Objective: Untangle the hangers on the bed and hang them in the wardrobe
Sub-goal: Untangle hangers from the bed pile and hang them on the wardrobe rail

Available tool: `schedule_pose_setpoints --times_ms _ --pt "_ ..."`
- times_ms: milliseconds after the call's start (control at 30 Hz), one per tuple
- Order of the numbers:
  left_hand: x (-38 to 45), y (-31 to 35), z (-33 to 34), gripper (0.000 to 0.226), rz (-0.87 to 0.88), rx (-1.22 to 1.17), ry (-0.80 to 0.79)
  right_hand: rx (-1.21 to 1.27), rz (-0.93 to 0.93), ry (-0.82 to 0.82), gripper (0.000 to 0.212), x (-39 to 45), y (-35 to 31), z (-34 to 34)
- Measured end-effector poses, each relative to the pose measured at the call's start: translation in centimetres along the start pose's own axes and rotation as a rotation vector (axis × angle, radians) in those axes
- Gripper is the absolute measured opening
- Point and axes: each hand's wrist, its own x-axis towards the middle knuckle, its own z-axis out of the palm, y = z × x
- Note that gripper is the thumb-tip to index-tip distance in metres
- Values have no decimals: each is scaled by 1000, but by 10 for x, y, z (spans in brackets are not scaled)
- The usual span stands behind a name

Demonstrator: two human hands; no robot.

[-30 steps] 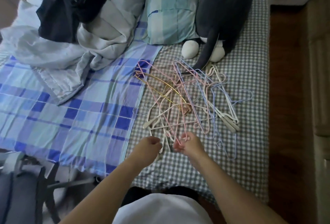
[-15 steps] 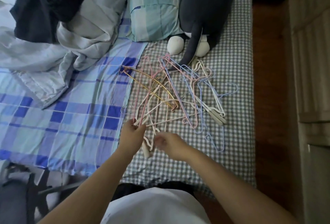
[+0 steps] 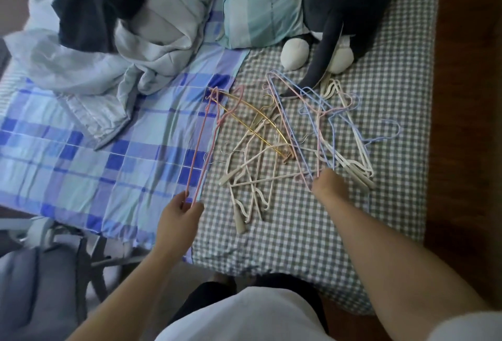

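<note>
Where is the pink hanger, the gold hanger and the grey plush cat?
pink hanger [image 3: 197, 156], head view, on its long side wire above the left hand.
gold hanger [image 3: 254, 126], head view, middle of its curved bar.
grey plush cat [image 3: 353, 1], head view, on its dark back.

At centre, the tangled hangers [image 3: 298, 137] are pink, pale blue, cream and gold. They lie on a grey-and-white gingham sheet [image 3: 394, 96]. At left is a blue plaid blanket [image 3: 81, 150]; at upper centre, a teal-striped pillow [image 3: 258, 1]; at upper right, a dark grey plush [image 3: 353, 1].

Glossy gold hanger [image 3: 254, 123], cloth bedsheet [image 3: 380, 112]
</note>
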Motion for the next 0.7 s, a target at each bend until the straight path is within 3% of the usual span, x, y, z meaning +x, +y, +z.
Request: schedule_pose_setpoints --times_ms 167,367,533,600,633,700 --pt "-5 2 3 23 -10 -37 -2 210 28 -67 16 -7 1 -5" --pt "0 5 0 36 18 -100 -71 733 109 -101 26 -26 -6 -25" --pt "0 18 -12 3 75 -148 -83 1276 90 -272 17 -69 -31 -55" --pt "3 23 -20 41 107 -168 -90 1339 30 -289 19 -92 -37 -60" --pt "4 33 -28 47 155 -173 -127 1371 4 -243 21 -110 -37 -67" --pt "8 38 -36 32 220 -174 -138 1464 -13 -249 25 -133 -33 -65"
